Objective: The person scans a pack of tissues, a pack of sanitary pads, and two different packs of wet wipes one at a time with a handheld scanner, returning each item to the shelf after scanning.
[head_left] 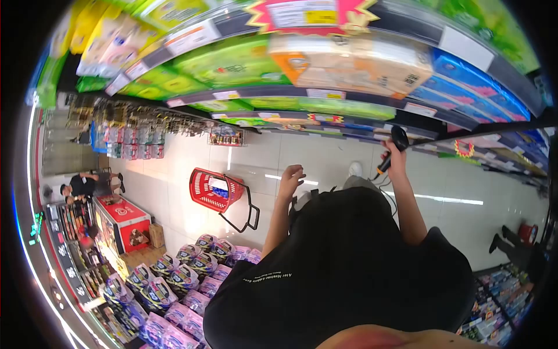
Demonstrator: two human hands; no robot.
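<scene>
My right hand [397,158] is raised in front of the shelves and grips a black handheld scanner [395,144], whose cable hangs down toward my body. My left hand [290,176] is lifted beside it, fingers apart and loosely curled, holding nothing. Both arms rise from my black T-shirt [349,262], which fills the lower middle of the view. The scanner's head points at the lower shelf edge [418,138], where price labels run along it.
Shelves ahead hold green [232,64], orange [349,67] and blue [465,78] packs. A red wheeled basket [216,191] stands on the tiled floor to my left. Purple packs [186,279] are stacked low at the left. Another person [87,185] stands far left by a red display [125,216].
</scene>
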